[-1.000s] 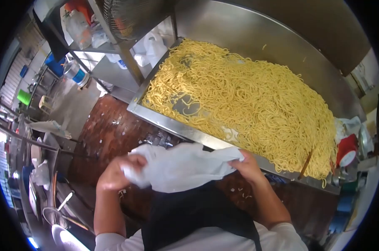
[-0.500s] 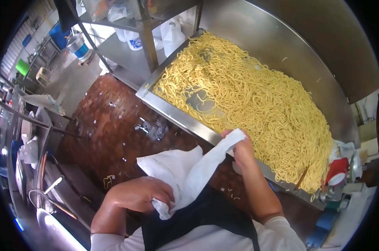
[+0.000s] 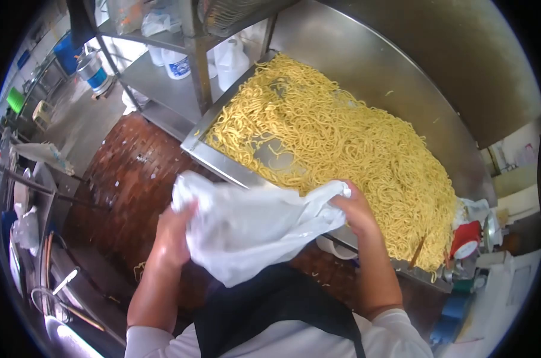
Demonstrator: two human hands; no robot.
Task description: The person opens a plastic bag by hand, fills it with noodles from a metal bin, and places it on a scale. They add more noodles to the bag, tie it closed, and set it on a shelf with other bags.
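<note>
A thin white plastic bag (image 3: 255, 224) is stretched between my two hands in front of the black apron (image 3: 270, 310). My left hand (image 3: 174, 230) grips its left side, a little blurred by motion. With closed fingers, my right hand (image 3: 355, 209) pinches the bag's upper right corner. That hand is over the near edge of a large steel trough (image 3: 223, 167). Yellow noodles (image 3: 348, 143) lie in a wide heap inside the trough, just beyond the bag.
A steel shelf (image 3: 163, 89) with white jugs (image 3: 231, 64) stands at the trough's left end. Wet brown tiles (image 3: 133, 173) cover the floor, with scraps on them. A red container (image 3: 465, 238) sits at the right end. Steel equipment (image 3: 73, 268) with hoses lines the left side.
My left hand has risen and moved up the bag's left side. The bag, hanging in folds before, is now spread wide between both hands. The view has shifted slightly.
</note>
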